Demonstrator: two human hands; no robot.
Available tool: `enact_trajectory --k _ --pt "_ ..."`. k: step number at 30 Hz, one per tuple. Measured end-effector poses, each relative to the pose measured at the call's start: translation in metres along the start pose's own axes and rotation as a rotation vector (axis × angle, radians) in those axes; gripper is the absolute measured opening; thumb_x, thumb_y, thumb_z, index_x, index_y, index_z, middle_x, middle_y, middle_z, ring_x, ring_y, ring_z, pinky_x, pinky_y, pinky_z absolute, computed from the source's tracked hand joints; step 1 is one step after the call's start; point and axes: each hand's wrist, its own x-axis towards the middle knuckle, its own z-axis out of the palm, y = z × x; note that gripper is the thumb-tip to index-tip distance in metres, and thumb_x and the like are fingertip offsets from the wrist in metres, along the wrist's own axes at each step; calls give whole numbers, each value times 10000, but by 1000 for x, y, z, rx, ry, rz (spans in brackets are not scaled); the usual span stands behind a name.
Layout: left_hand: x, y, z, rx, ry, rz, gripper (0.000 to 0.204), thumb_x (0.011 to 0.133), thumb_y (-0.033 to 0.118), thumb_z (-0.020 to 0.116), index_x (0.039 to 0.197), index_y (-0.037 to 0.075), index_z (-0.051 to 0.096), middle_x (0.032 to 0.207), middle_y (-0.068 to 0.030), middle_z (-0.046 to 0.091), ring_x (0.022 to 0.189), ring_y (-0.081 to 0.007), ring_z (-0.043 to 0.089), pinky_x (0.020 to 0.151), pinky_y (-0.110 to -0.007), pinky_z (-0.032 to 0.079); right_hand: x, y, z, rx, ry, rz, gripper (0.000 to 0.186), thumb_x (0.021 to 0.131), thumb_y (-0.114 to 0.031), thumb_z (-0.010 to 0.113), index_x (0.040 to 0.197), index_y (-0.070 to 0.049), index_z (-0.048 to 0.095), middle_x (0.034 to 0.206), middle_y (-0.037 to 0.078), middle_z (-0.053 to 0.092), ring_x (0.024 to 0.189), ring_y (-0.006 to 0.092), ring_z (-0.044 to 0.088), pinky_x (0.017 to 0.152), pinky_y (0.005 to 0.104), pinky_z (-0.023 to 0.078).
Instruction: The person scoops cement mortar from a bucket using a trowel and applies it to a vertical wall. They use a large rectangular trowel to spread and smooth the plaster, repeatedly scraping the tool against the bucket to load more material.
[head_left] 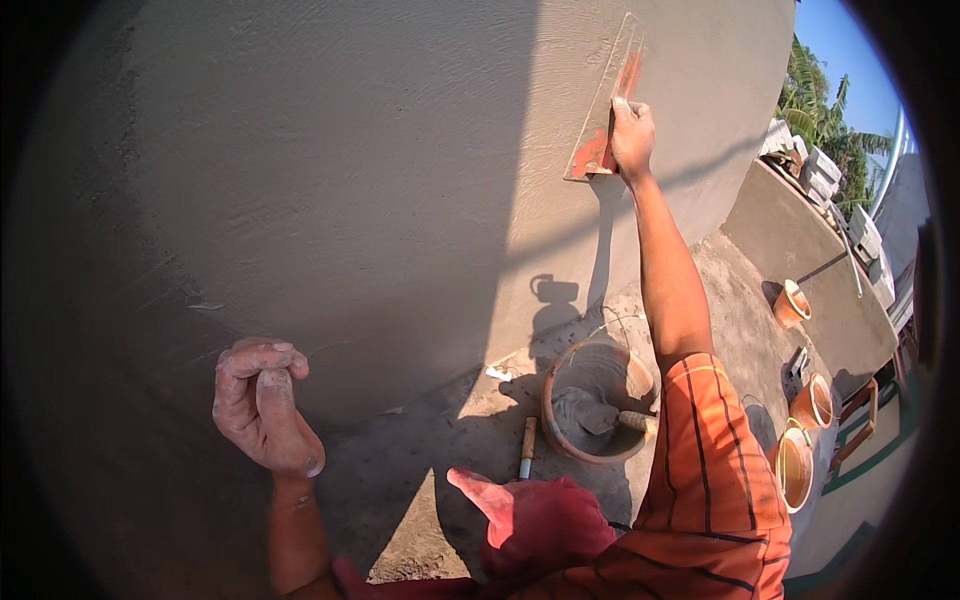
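My right hand [632, 138] is closed round the handle of a plastering trowel [592, 110], a long rectangular one with orange-red parts. The arm is stretched up and away, with the trowel against the grey plastered wall [400, 130] in its sunlit strip. Lower down on the left, my left hand [262, 405] is raised in front of the shaded wall. Its fingers are curled in with the thumb bent over, smeared with mortar, and nothing shows in them. Below the right arm, a round bucket [549, 410] holds wet grey mortar [590, 375]. A small trowel [636, 421] rests in it.
A tool with a wooden handle [528, 440] and a small white object [497, 374] lie left of the bucket. Orange buckets [792, 304] [812, 402] [795, 468] stand to the right. Grey blocks [822, 175] top a low wall [800, 260]. Red cloth [555, 520] fills the lower middle.
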Motion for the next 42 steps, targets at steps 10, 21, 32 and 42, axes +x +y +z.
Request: enact_trajectory --k 10,21,32,42 --pt "-108 -39 124 -498 -673 -1083 178 912 141 517 1014 11 584 890 -76 607 750 -125 569 690 -264 469 -143 14 -102 -112 -184 55 381 825 -165 556 1132 19 424 735 86 567 607 143 558 566 318 482" --pt "-204 -77 208 -1184 24 -1424 558 929 570 352 1191 94 482 1146 -53 532 1063 -180 525 889 -372 428 -276 -59 -119 -263 -1258 -777 364 665 -201 630 995 -55 583 843 21 570 929 207 554 854 346 433" --pt "-266 -122 202 -777 295 -1569 308 972 316 365 958 50 518 884 -85 593 742 -178 557 636 -297 451 -305 -55 -203 -84 -1563 -516 282 728 -210 618 974 -75 642 968 60 616 1067 244 521 941 398 421" --pt "-308 -169 206 -497 -79 -1864 451 940 483 352 1111 115 550 1012 1 580 867 -131 490 811 -318 361 -318 24 -234 -1297 -2125 10 447 839 -445 515 919 -46 699 972 116 669 1092 277 534 991 459 284"
